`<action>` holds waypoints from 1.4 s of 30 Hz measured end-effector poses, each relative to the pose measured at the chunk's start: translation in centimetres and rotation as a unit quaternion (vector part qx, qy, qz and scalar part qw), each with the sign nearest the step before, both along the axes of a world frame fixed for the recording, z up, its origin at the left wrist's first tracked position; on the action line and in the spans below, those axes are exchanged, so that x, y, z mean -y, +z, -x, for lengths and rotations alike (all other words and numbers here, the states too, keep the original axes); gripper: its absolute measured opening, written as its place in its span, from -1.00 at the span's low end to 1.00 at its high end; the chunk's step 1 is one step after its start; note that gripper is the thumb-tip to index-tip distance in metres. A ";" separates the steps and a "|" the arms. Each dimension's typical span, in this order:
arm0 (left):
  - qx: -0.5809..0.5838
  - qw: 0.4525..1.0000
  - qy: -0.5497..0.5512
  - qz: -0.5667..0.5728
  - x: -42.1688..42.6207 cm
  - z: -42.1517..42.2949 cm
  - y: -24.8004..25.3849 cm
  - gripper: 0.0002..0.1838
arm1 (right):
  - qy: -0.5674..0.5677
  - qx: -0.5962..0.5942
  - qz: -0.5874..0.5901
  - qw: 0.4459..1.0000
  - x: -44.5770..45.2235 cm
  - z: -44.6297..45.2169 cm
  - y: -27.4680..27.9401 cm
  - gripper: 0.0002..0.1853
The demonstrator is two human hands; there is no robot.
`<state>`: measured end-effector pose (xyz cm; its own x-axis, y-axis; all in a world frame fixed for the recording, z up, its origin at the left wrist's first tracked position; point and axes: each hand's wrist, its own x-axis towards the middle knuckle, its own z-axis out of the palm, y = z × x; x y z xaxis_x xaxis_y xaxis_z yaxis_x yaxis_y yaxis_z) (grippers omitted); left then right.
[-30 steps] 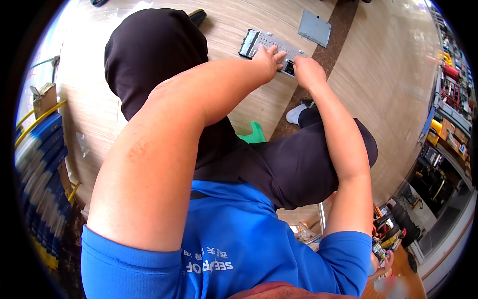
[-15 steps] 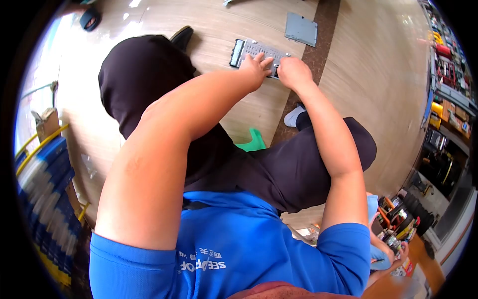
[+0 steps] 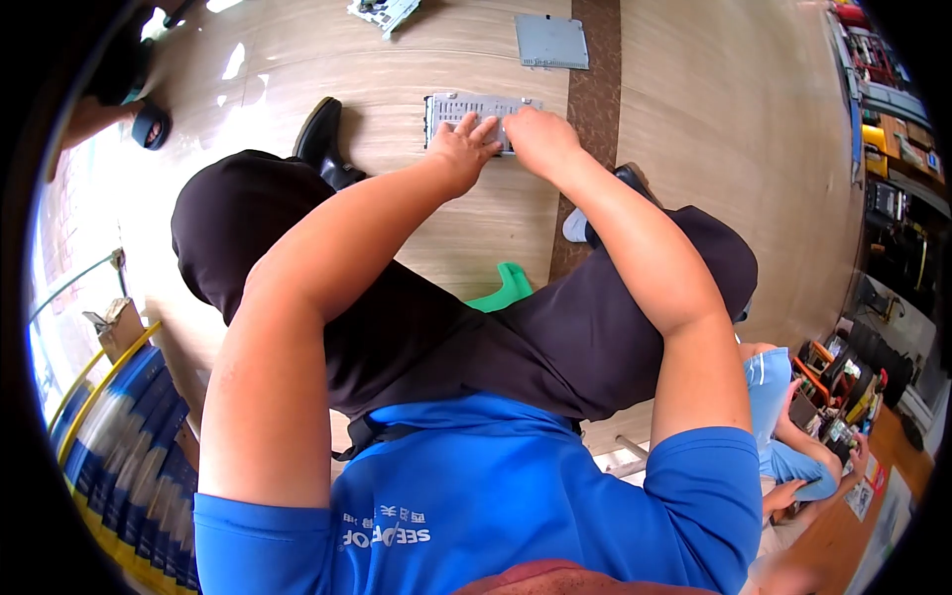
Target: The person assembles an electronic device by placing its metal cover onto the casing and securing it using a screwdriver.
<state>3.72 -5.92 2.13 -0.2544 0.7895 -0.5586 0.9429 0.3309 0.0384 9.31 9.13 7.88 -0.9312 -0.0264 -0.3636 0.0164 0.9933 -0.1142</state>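
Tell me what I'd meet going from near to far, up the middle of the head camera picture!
Blue shirt → green piece → silver metal box with holes → flat grey panel.

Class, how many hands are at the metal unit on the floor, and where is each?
2. The left hand is over the metal unit; the right hand is at its right end. No others show there, though these cover part of it.
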 end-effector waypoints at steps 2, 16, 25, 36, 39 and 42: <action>-0.006 1.000 -0.008 -0.003 0.1 0.0 0.1 -0.29 | -0.046 0.013 0.011 0.999 0.1 0.3 0.6 -0.84; -0.005 1.000 -0.013 0.013 0.1 0.1 1.1 -0.30 | 0.031 0.085 -0.048 0.995 1.6 1.3 1.6 -0.77; 0.010 0.992 -0.002 -0.130 1.1 0.3 0.4 -0.38 | -0.174 0.071 0.047 0.981 0.5 2.0 0.7 -0.74; 0.100 0.968 0.116 -0.199 -0.9 2.2 1.2 -0.57 | -0.049 -0.047 0.130 0.989 -1.0 0.9 -0.1 -0.80; 0.111 0.970 0.131 -0.171 -1.5 2.6 1.1 -0.61 | -0.115 -0.032 0.070 0.990 0.0 0.7 1.3 -0.76; 0.127 0.960 0.143 -0.205 -1.9 2.9 -0.5 -0.65 | -0.116 0.040 0.017 0.992 0.2 1.0 2.6 -0.74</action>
<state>0.83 -3.99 1.59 -0.3895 0.8745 -0.2889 0.7585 0.4825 0.4380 8.33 8.97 10.44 -0.8818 0.1716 -0.4392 0.2545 0.9573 -0.1371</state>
